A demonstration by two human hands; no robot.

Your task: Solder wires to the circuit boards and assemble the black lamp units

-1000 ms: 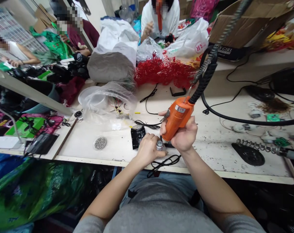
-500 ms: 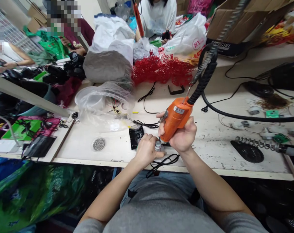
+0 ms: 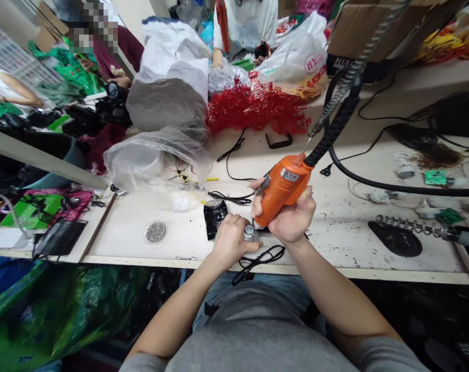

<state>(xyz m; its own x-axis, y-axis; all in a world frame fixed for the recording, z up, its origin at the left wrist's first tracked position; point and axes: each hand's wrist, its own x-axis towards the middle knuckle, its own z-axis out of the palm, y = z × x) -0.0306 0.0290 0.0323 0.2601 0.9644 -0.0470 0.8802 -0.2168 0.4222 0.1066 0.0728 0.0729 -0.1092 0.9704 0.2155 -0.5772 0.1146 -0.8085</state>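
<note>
My right hand [image 3: 294, 219] is wrapped round an orange electric screwdriver [image 3: 283, 188], tilted with its tip down toward the bench. Close by, my left hand [image 3: 230, 237] curls its fingers and thumb round a small round grey motor-like part [image 3: 250, 233]. The screwdriver's tip is right beside this part; whether it touches a screw is hidden. A black plastic housing [image 3: 210, 222] lies just left of my left hand, partly covered by it. In front of my hands lies a looped black cable [image 3: 257, 262].
A round dish of small metal pieces [image 3: 155, 232] stands left on the bench. Behind it is a clear plastic bag [image 3: 141, 160]. A soldering-iron holder [image 3: 397, 237] sits right. Red plastic pieces [image 3: 253, 106] lie at the back. A co-worker [image 3: 250, 26] sits opposite.
The camera view has shifted slightly. Both hands keep nearly the same places, with the screwdriver still held beside the grey part.
</note>
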